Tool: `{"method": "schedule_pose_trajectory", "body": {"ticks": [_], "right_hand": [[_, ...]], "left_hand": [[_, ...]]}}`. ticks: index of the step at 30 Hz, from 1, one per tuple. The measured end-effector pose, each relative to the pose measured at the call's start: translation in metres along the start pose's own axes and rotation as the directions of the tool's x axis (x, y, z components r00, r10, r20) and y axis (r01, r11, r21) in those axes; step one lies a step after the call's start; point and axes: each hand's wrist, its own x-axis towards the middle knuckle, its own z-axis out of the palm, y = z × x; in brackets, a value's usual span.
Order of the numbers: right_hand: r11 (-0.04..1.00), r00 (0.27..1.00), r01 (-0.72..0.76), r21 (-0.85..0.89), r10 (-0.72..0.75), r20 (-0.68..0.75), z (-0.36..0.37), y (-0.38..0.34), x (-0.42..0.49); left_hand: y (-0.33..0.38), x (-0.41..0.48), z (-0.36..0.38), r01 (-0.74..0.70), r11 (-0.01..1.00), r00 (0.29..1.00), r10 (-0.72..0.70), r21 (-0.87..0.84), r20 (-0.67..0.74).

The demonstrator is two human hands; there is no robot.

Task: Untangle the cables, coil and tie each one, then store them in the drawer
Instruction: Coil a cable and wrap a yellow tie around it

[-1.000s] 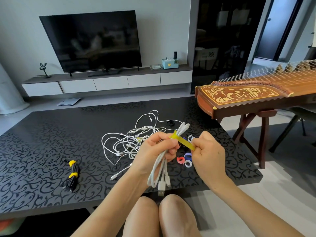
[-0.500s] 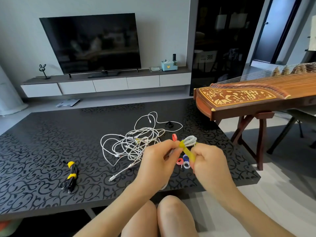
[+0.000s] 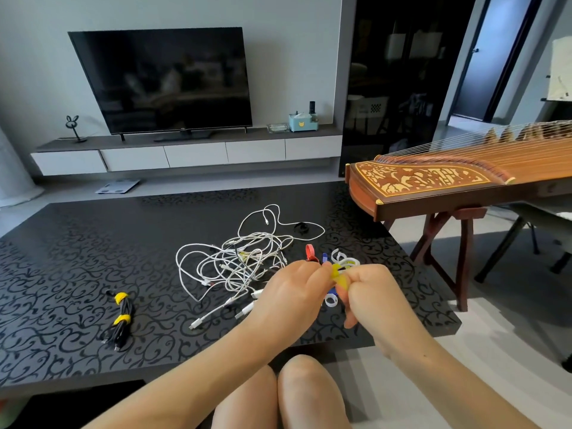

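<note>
The tangle of white cables (image 3: 235, 261) sprawls on the dark patterned tabletop (image 3: 77, 258); just right of it, at the near edge, both hands meet over a coiled white cable (image 3: 343, 257), whose loops poke out beyond the knuckles; the left hand (image 3: 291, 292) is curled round that coil, grasping it, while the right hand (image 3: 374, 292) pinches a yellow tie (image 3: 339, 275) that lies across the coil between thumb and fingers; how far the tie is wrapped I cannot tell; a red tie (image 3: 310, 252) and a blue tie (image 3: 324, 257) stand on the tabletop just right of the tangle, and a white tie (image 3: 330, 300) lies under the hands; well left of the tangle rests a black cable bundle (image 3: 122, 317), bound with two yellow bands; far behind the tangle, the console's drawers (image 3: 195, 154) are all closed, their contents hidden; a light-blue box (image 3: 303, 122) sits on the console top, with small items in it, too small to identify.
</note>
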Motion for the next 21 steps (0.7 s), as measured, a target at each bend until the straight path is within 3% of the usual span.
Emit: {"method": "schedule_pose_trajectory", "body": {"ticks": [3,5,7,9,11,13,16,18,21], "right_hand": [[0.998,0.993,-0.036,0.044,0.031,0.116,-0.018,0.002,-0.001],[0.991,0.989,0.132,0.026,-0.133,0.057,-0.034,-0.004,0.003],[0.933,0.935,0.352,-0.074,-0.354,-0.030,-0.053,-0.010,0.007],[0.886,0.893,0.449,-0.112,-0.446,0.054,-0.065,-0.009,0.016],[0.917,0.882,0.397,0.042,-0.394,0.260,-0.069,-0.006,0.025],[0.935,0.857,0.334,0.117,-0.353,0.376,-0.065,0.000,0.032],[0.917,0.868,0.360,0.172,-0.397,0.300,-0.049,0.011,0.037],[0.895,0.884,0.380,0.233,-0.425,0.192,-0.037,0.019,0.038],[0.879,0.888,0.372,0.298,-0.430,0.160,-0.026,0.027,0.036]], "left_hand": [[-0.002,0.001,-0.004,0.033,0.994,0.999,-0.029,-0.104,0.040],[0.001,0.000,-0.008,0.258,0.923,0.965,-0.231,-0.286,0.124],[0.004,-0.001,-0.012,0.517,0.693,0.856,-0.431,-0.502,0.287],[0.004,0.002,-0.017,0.637,0.375,0.757,-0.468,-0.673,0.455],[0.005,0.008,-0.022,0.645,0.128,0.726,-0.411,-0.753,0.552],[0.004,0.013,-0.025,0.614,-0.052,0.728,-0.349,-0.788,0.590],[0.002,0.019,-0.028,0.569,-0.266,0.729,-0.275,-0.778,0.627],[-0.002,0.021,-0.030,0.556,-0.319,0.734,-0.243,-0.767,0.634],[-0.007,0.017,-0.033,0.573,-0.306,0.729,-0.233,-0.760,0.644]]}}
